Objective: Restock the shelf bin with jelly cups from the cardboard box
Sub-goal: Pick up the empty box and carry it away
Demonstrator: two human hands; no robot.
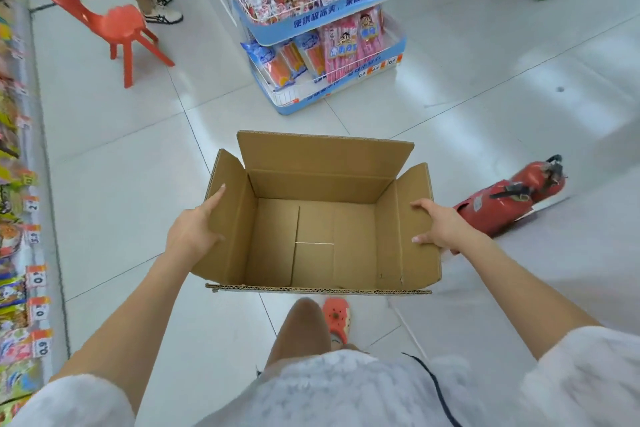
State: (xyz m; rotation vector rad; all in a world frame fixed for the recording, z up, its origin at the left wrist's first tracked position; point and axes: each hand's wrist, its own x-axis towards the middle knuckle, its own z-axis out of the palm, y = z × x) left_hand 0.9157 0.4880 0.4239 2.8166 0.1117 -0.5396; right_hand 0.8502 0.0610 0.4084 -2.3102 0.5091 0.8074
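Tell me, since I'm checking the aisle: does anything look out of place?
Yes. A red fire extinguisher lies on its side on the floor right of the cardboard box, not upright. The box, held by both hands, shows no jelly cups inside.

Matt cardboard over glossy tile

The open brown cardboard box [313, 218] is seen as matt, with corrugated raw edges; the white floor tiles [485, 107] are glossy and smooth, and the small red chair [110, 24] is of smooth plastic.

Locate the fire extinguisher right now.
In the head view the fire extinguisher lies on its side on the floor at right, just beyond the right hand that grips the box.
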